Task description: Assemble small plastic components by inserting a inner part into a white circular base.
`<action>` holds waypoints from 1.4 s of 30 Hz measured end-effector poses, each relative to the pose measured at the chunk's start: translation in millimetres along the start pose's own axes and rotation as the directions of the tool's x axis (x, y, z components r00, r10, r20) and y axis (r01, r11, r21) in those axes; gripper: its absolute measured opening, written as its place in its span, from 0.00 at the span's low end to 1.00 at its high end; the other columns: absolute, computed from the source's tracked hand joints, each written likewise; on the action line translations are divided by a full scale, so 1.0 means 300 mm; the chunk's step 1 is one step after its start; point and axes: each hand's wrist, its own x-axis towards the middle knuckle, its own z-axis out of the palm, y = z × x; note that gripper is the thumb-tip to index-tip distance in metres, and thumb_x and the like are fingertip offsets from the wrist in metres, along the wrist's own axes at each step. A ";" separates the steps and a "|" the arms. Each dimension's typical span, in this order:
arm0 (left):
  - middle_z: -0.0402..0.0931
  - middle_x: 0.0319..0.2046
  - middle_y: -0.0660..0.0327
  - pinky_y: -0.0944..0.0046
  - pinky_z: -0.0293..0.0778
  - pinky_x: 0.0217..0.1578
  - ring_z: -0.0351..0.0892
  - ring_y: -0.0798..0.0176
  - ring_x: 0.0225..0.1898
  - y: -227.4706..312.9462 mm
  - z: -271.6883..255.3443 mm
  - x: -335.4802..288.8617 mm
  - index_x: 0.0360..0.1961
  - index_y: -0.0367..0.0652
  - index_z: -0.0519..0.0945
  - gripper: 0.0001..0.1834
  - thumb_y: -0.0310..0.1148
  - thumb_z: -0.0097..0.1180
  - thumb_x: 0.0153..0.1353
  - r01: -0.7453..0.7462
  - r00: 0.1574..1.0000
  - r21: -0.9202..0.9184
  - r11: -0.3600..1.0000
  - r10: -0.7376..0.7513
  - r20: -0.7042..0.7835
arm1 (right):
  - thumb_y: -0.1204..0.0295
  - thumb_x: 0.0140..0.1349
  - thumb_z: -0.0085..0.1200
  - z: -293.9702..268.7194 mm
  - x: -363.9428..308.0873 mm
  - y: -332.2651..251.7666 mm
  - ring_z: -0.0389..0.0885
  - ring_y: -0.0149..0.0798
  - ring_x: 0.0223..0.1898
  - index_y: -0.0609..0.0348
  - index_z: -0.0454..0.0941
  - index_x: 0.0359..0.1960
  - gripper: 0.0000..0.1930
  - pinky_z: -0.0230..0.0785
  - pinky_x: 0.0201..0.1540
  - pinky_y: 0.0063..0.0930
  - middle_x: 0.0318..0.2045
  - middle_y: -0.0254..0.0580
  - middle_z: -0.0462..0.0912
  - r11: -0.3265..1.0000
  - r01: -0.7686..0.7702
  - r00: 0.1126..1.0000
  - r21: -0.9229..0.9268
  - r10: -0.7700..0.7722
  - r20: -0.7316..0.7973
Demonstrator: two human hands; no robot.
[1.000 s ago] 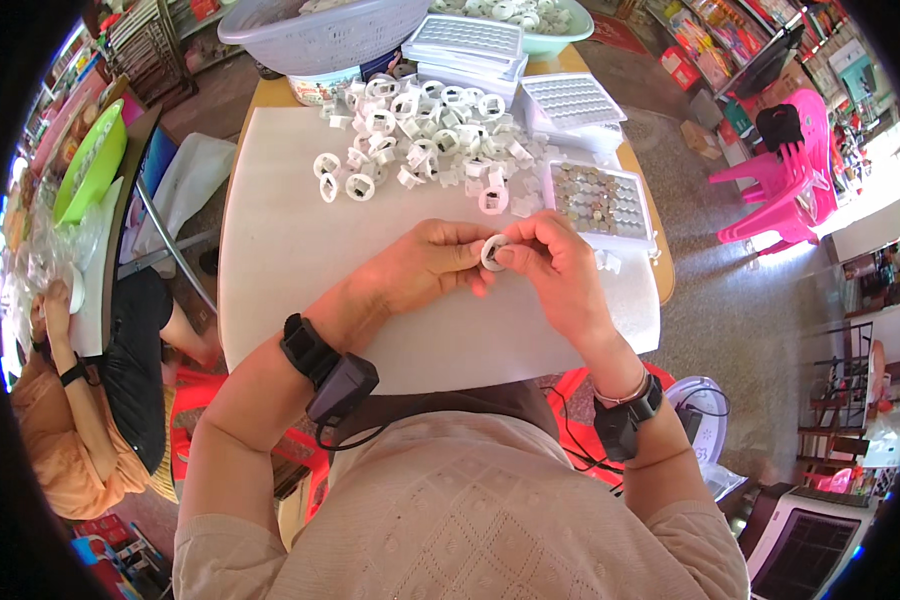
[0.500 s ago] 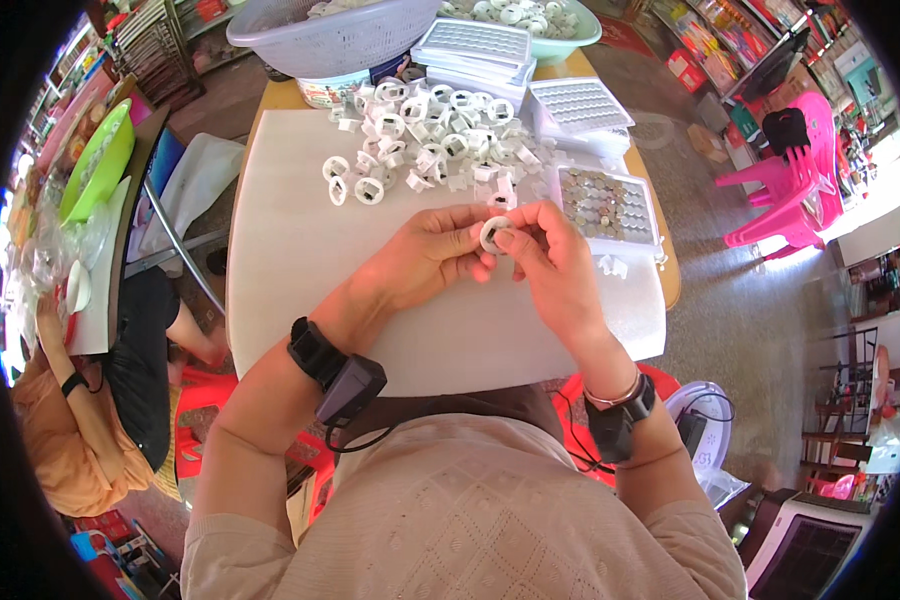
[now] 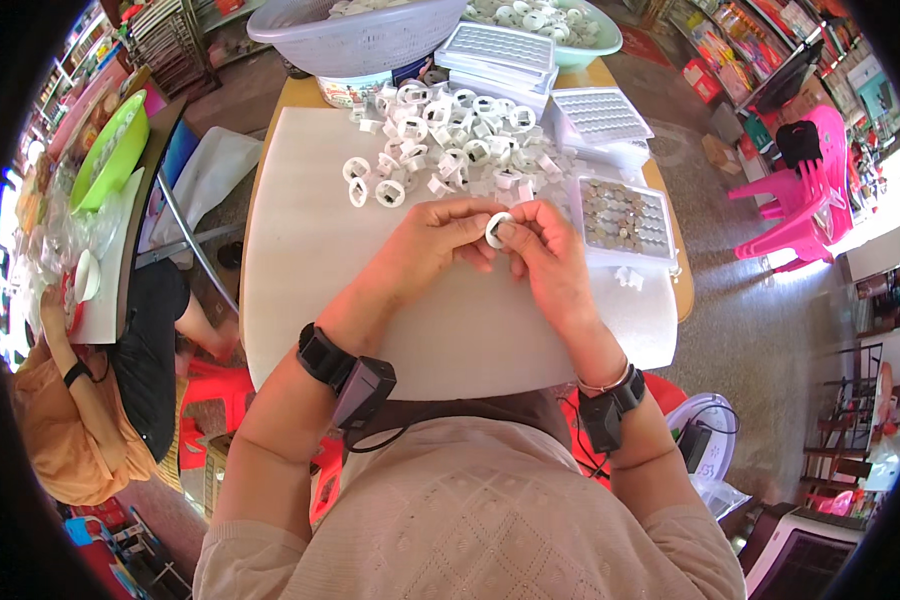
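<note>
A small white ring-shaped plastic part [image 3: 499, 230] with a dark slot is pinched between my two hands above the table's middle. My left hand [image 3: 432, 246] grips its left side with thumb and fingers. On its right side, the thumb and fingers of my right hand [image 3: 550, 256] press against it. Just beyond my hands lies a loose pile of similar white plastic parts [image 3: 455, 140], several of them set apart at its left. Right of my right hand stands a clear tray [image 3: 660, 226] with small round metal-looking discs [image 3: 610, 213] in it.
White ridged trays [image 3: 600, 112] are stacked at the back right, beside a grey basket [image 3: 355, 40] and a pale green bowl [image 3: 605, 40]. Small white pieces [image 3: 628, 277] lie near the disc tray. At the left, a co-worker's arm [image 3: 85, 410] rests by another table with a green basin [image 3: 110, 155].
The ring-shaped part has been turned a little between my fingers, its face now more edge-on. Both hands stay together; the whole view has shifted slightly.
</note>
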 end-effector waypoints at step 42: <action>0.75 0.30 0.65 0.72 0.72 0.25 0.74 0.73 0.28 -0.017 0.004 0.024 0.44 0.37 0.76 0.11 0.33 0.51 0.67 0.016 1.000 -0.131 0.991 -0.013 0.022 | 0.79 0.54 0.54 0.036 -0.032 0.040 0.80 0.51 0.33 0.60 0.73 0.44 0.14 0.74 0.33 0.38 0.36 0.49 0.78 0.595 0.519 0.746 -0.613 -0.666 -0.014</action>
